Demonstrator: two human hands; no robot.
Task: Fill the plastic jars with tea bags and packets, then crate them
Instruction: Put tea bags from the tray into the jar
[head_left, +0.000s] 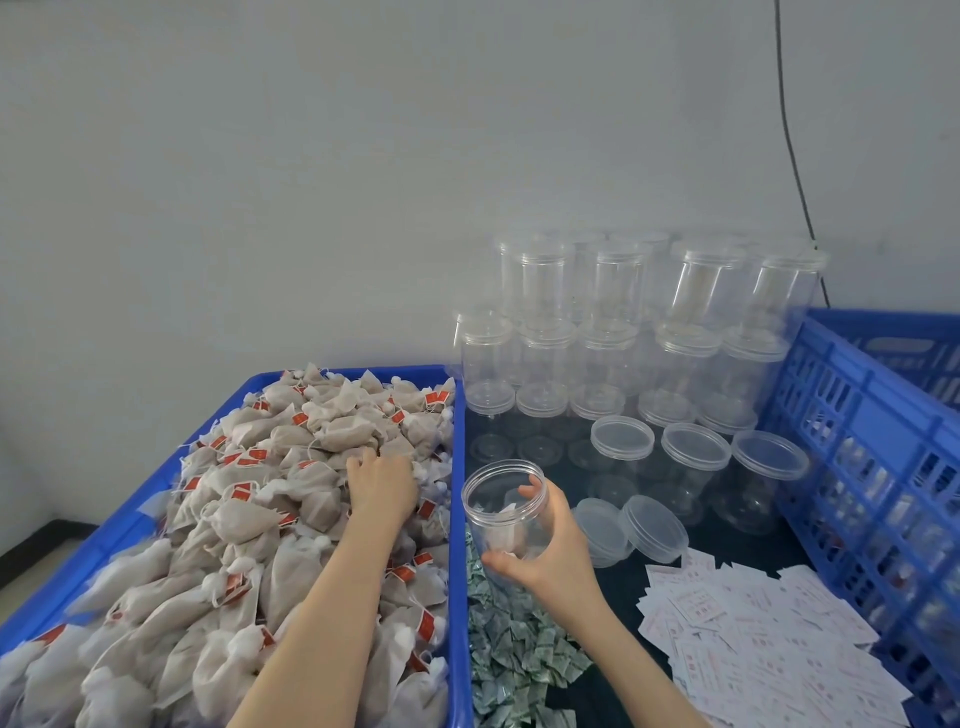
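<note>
Nearest lay green-printed sachets (511, 644) and white paper packets (753, 629) on the dark table (727, 540). Above them the right hand (550, 551) gripped an open clear plastic jar (506, 506), thumb and fingers curled round its wall, a few tea bags already inside. The left hand (382, 486) reached into the tea bags (291, 467) heaped in the blue tray (457, 519), fingers bent into the pile; whether it held one, I cannot tell. Filling was underway. Next: lift a bag across into the jar's mouth. Beyond stood loose lids (654, 527), stacked empty jars (623, 322) and the blue crate (852, 415).

Bg – grey wall (260, 156), black cable (792, 140).
</note>
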